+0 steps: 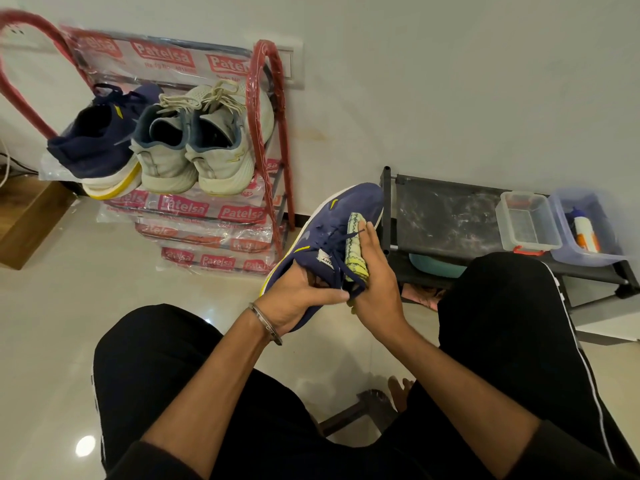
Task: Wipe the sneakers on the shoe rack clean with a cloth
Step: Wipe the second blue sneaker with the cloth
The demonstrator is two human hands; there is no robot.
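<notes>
I sit with a navy sneaker [332,220] with yellow trim held over my knees. My left hand [294,299] grips it at the heel opening, fingers curled inside the collar. My right hand [372,275] presses a folded yellow-green cloth [355,247] against the sneaker's laces and side, fingers curled round the cloth. On the red plastic-wrapped shoe rack [266,109] at the left stand the matching navy sneaker [100,143] and a pair of off-white sneakers [197,147], heels towards me.
A low black rack [450,216] stands against the wall at the right, bearing a clear plastic tub [526,223] and a bluish tub [588,233] with a bottle in it. A teal bowl sits underneath. Glossy tile floor lies between the racks.
</notes>
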